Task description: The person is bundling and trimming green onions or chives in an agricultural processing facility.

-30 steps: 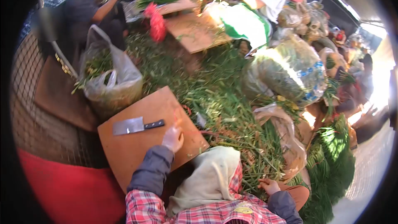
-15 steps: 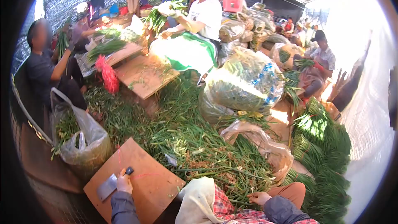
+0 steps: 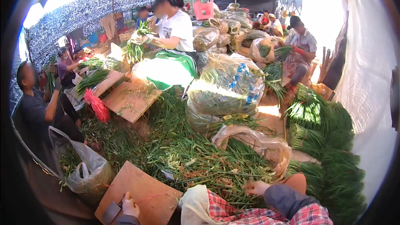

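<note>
My left hand is closed on the dark handle of a cleaver. Its broad blade lies over the left part of a brown wooden board, with a thin red strand across the wood. At the edge of a heap of loose chive-like greens and brown trimmings, my right hand reaches leftward over the stalks. Its fingers are smeared, and whether they hold any stalk does not show. A plaid cloth and a pale cloth cover my lap.
Bundled greens are stacked at right, beside an open plastic bag. A large stuffed bag stands ahead. At left are a grey plastic bag and a seated person. Another person handles greens behind a board.
The view has tilted up and turned right. My right hand has lifted from beside my lap toward the heap. My left hand still grips the cleaver on the board.
</note>
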